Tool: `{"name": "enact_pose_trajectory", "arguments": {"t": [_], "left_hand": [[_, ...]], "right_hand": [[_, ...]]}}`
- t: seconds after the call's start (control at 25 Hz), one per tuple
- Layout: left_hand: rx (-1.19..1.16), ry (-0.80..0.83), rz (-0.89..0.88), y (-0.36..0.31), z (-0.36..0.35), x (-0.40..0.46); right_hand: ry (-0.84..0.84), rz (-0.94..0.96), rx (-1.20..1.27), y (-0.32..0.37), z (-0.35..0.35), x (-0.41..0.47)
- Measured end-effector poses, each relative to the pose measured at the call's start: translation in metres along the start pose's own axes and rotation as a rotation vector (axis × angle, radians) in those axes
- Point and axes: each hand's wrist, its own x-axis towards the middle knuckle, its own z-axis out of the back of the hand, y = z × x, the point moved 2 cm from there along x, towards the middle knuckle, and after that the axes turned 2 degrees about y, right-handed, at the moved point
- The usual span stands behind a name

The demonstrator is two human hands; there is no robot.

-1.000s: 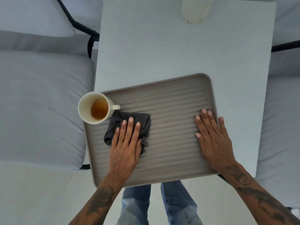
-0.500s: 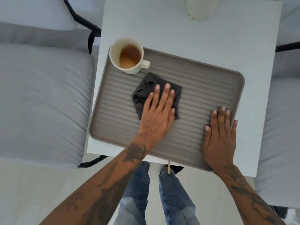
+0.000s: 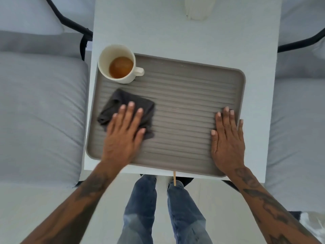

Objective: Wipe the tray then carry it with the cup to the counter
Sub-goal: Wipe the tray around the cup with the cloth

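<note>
A ribbed grey-brown tray (image 3: 184, 95) lies on a small white table (image 3: 175, 29). A cream cup (image 3: 117, 64) holding amber liquid stands on the tray's far left corner, handle pointing right. My left hand (image 3: 124, 134) presses flat on a dark grey cloth (image 3: 123, 106) on the tray's left half. My right hand (image 3: 227, 140) lies flat, fingers together, on the tray's right edge, holding nothing.
Grey cushioned seats (image 3: 40, 111) flank the table on both sides, with black metal frame bars (image 3: 70, 22) behind. A pale object (image 3: 198, 7) stands at the table's far edge. My jeans-clad legs (image 3: 165, 212) are below the table's near edge.
My left hand has slid the cloth from the tray's middle toward its left side. The view has shifted; the right hand stays on the right edge.
</note>
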Motion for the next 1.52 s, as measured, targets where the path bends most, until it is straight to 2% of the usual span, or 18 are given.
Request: {"name": "enact_pose_trajectory", "arguments": {"t": [0.12,0.36,0.48,0.68,0.76,0.88,1.0,1.08,1.16,1.24,1.28,1.36,1.4,1.44,1.52], "left_hand": [[0.027,0.052,0.065,0.031,0.005,-0.017],[0.004,0.0,0.171,0.008,-0.006,-0.015],[-0.045,-0.005,0.115,-0.035,-0.009,-0.003],[-0.194,0.005,0.016,-0.146,-0.014,0.019],[-0.196,0.025,-0.005,-0.154,-0.014,0.018],[-0.124,0.046,-0.054,-0.114,-0.011,-0.005],[-0.092,0.096,0.062,-0.051,-0.004,-0.036],[-0.173,0.095,0.031,-0.019,0.009,-0.048],[-0.338,-0.031,0.006,0.001,0.027,-0.045],[-0.428,-0.197,0.217,0.015,0.047,-0.033],[-0.442,-0.213,0.357,0.019,0.055,-0.025],[-0.408,-0.088,0.542,0.025,0.058,-0.009],[-0.352,-0.016,0.569,0.029,0.055,-0.002],[-0.304,0.044,0.567,0.033,0.053,0.004],[-0.262,0.109,0.538,0.043,0.052,0.017]], "right_hand": [[-0.003,0.095,-0.01,0.002,-0.001,0.021],[-0.033,0.151,-0.02,0.004,-0.005,0.04],[-0.023,0.151,-0.032,0.004,-0.005,0.039],[-0.005,0.156,-0.04,0.005,-0.005,0.04],[0.018,0.162,-0.049,0.003,-0.005,0.04],[-0.013,0.143,-0.038,0.005,-0.003,0.04],[0.005,0.124,-0.033,0.006,-0.001,0.039],[0.019,0.123,-0.029,0.008,0.0,0.04],[0.035,0.121,-0.021,0.008,0.001,0.042],[0.04,0.105,-0.015,0.012,0.005,0.041],[0.023,0.08,0.008,0.017,0.011,0.041],[-0.037,0.037,0.119,0.045,0.025,0.044],[-0.027,0.022,0.22,0.069,0.03,0.05],[0.034,-0.001,0.339,0.098,0.034,0.056],[0.27,-0.038,0.464,0.156,0.029,0.069]]}}
